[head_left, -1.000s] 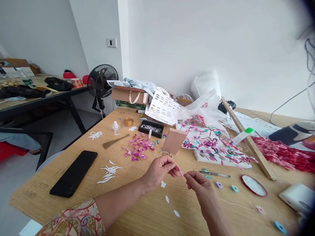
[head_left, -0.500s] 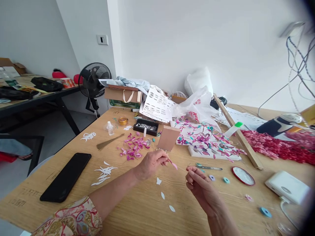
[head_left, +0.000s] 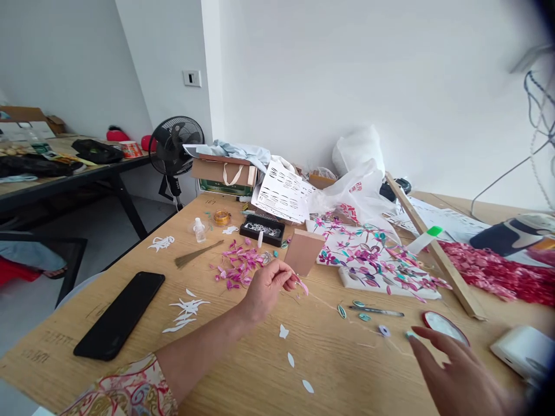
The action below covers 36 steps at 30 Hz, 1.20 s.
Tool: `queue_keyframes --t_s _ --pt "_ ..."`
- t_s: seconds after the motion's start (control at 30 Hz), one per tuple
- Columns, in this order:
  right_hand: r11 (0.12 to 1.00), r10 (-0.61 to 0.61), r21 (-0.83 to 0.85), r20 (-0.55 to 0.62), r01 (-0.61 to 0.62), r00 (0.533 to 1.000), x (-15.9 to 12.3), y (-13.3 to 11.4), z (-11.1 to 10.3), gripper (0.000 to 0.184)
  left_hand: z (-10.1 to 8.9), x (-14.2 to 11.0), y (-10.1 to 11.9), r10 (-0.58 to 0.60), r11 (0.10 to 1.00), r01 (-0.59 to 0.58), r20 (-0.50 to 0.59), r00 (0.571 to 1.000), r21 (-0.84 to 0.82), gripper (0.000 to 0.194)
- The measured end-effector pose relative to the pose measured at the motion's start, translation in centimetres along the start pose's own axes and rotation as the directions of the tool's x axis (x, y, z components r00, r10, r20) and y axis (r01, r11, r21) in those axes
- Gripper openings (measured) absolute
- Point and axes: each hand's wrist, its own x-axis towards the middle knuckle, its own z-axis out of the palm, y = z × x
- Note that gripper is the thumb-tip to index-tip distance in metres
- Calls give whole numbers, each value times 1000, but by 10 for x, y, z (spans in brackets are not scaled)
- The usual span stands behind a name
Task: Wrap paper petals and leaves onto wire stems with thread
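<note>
My left hand (head_left: 267,289) is closed in a pinch on a small pink petal (head_left: 302,284), held above the middle of the table. From the petal a fine pale thread (head_left: 326,304) trails rightward over the wood. My right hand (head_left: 459,370) is at the lower right, thumb and fingers apart, with nothing seen between them. Its fingertips are close to a teal thread spool (head_left: 410,334), though I cannot tell whether they touch. A lilac spool (head_left: 384,330) lies to its left. White paper petals (head_left: 291,360) are scattered below my left hand.
Pink petals (head_left: 243,263) lie in a heap beside a brown block (head_left: 304,252). A black phone (head_left: 121,315) is at the left. Flowered white foam boards (head_left: 385,282), a pen (head_left: 381,311), a red-rimmed round dish (head_left: 446,327) and a wooden bar (head_left: 433,248) occupy the right side.
My right hand has let go of the thread, moved right toward the spools and spread its fingers. My left hand still holds the petal. The view has shifted slightly.
</note>
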Motion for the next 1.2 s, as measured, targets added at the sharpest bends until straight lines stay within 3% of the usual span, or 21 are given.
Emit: queue_keyframes --t_s 0.07,0.1,0.13,0.23,0.37,0.47,0.57,0.83,1.2 --pt "992 -52 109 -65 59 996 -12 -21 -7 26 4 -5 2 76 994 -76 11 997 82 18" --pt "971 -111 210 -25 114 994 -20 -36 -8 26 6 -7 2 133 983 -135 24 991 122 19" --pt "936 -185 319 96 145 978 -28 -52 -7 27 7 -10 3 196 967 -200 40 980 158 20" --pt "854 -185 518 383 -45 905 -44 -94 8 32 11 -17 5 349 898 -364 104 931 246 20" --pt "719 -187 639 558 -275 808 -51 -110 31 29 11 -23 10 436 838 -463 157 886 289 18" --pt "633 -172 697 552 -338 816 -54 -110 37 29 10 -25 11 439 834 -466 155 885 297 19" --pt "587 -147 748 475 -310 868 -58 -110 38 27 10 -25 10 434 835 -459 151 888 302 19" --pt "559 -113 796 351 -233 929 -60 -102 43 21 12 -28 5 413 839 -449 176 894 308 17" --pt "441 -115 840 401 -315 909 -63 -106 47 18 17 -30 5 347 846 -388 176 921 365 17"
